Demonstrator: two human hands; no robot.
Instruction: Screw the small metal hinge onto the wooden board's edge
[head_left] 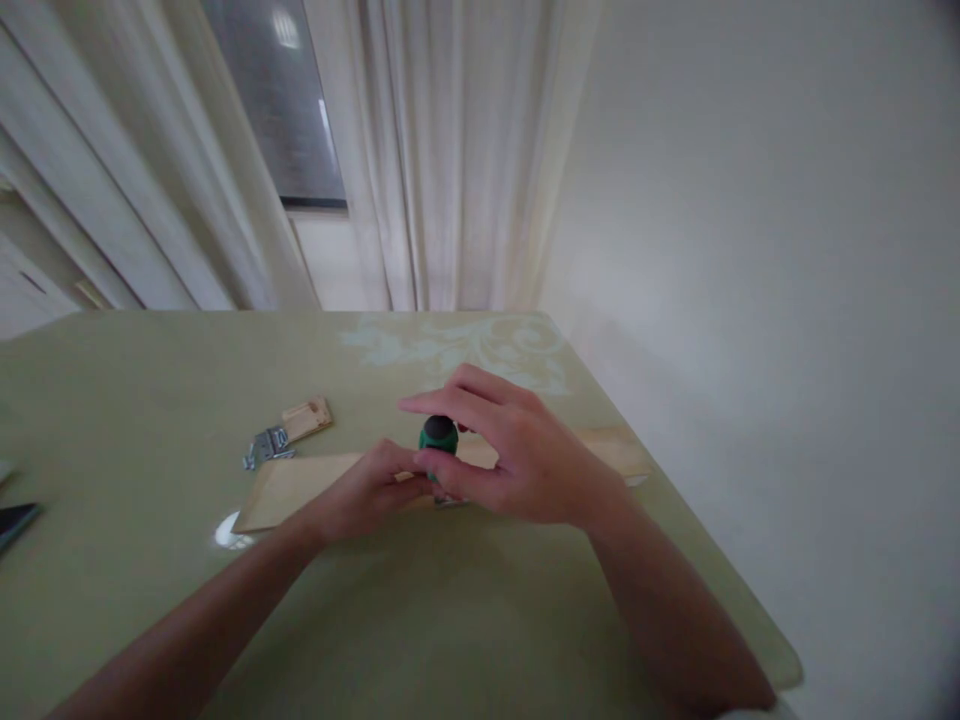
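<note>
A screwdriver (439, 436) with a green and black handle stands upright over a pale wooden board (300, 487). My right hand (514, 450) is around the handle, its thumb on the near side and its index finger stretched out past the top. Low beside the handle, my left hand (375, 487) rests on the board with its fingers drawn together; what they pinch is hidden. A small metal piece (451, 502) shows at the board's near edge beneath the hands. The screwdriver's tip is out of sight.
Metal hinge-like parts (268, 446) and a small wooden piece (307, 417) lie behind the board's left end. A dark flat object (16, 522) is at the far left of the green table (375, 640). Curtains (465, 150) and a white wall (765, 250) stand beyond.
</note>
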